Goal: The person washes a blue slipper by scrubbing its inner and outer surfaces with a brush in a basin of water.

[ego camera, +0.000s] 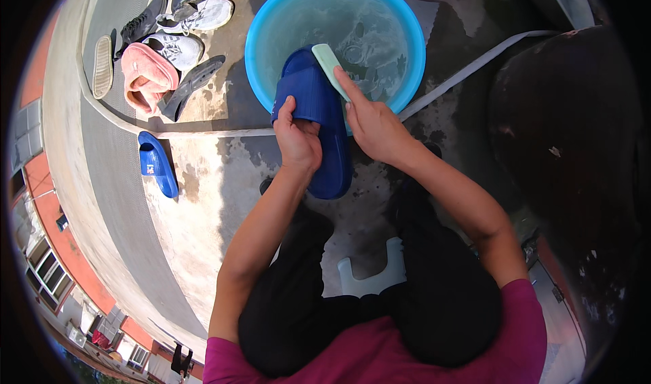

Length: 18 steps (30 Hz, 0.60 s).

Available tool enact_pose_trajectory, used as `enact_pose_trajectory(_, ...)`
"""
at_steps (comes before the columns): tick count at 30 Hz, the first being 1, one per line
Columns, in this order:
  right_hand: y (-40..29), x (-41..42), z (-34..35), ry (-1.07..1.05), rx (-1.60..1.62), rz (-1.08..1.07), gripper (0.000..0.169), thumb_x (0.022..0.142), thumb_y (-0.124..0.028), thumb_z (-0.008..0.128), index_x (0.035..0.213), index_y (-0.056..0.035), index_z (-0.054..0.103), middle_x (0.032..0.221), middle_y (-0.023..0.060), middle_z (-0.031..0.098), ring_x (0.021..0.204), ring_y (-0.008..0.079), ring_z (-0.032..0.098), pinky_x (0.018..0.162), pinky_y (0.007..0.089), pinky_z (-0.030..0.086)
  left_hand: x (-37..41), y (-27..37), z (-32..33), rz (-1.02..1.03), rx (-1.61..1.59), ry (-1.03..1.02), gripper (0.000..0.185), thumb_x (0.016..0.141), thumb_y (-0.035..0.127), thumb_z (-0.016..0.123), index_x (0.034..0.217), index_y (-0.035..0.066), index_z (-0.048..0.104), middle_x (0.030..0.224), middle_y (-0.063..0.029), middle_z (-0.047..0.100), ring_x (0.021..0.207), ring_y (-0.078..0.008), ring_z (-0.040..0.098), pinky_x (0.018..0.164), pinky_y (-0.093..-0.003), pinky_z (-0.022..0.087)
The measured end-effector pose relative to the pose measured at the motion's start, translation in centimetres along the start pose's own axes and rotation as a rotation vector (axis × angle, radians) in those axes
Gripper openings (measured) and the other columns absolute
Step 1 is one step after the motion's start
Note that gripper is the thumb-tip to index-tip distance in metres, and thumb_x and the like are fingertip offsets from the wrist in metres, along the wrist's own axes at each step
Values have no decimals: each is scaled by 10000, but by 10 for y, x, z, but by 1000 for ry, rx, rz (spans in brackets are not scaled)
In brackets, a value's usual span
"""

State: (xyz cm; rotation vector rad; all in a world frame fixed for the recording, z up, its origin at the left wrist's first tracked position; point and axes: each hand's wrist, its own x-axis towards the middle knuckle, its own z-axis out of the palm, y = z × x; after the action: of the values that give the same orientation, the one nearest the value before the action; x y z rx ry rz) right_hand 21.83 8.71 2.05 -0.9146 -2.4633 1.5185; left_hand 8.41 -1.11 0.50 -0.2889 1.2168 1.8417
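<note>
My left hand holds a dark blue slide slipper, its fingers inside the foot opening and its thumb on top of the strap. The slipper's toe end reaches over the near rim of a light blue plastic basin. Cloudy water fills much of the basin. My right hand grips a pale green brush, index finger stretched along its back. The brush lies against the slipper's right edge near the strap; its bristles are hidden.
A matching blue slide lies on the concrete at left. Beyond it are a pink slipper, white sneakers, a black shoe and a pale sole. A grey hose crosses the ground. A pale plastic stool shows between my legs.
</note>
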Motion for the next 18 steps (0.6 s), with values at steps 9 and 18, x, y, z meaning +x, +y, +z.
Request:
enact_pose_trajectory(9,6,-14,3,-17,-143,5,714,990,-100,524,1633,-142,217,801,258,696,706,463,678,642,555,539,5,-9,-23,-11,18,-57,427,1000,259,534,1350,15,538,1319,-145,656,1186,-284,660,1066,-429,494)
enact_pose_trajectory(18,73,91,-20,39,-451,179,621,1018,-165,468,1613,-160,290,999,216,736,845,433,708,724,562,552,-18,-30,-18,132,224,-124,481,936,115,573,1401,13,509,1319,-133,627,1216,-260,611,1051,-413,479)
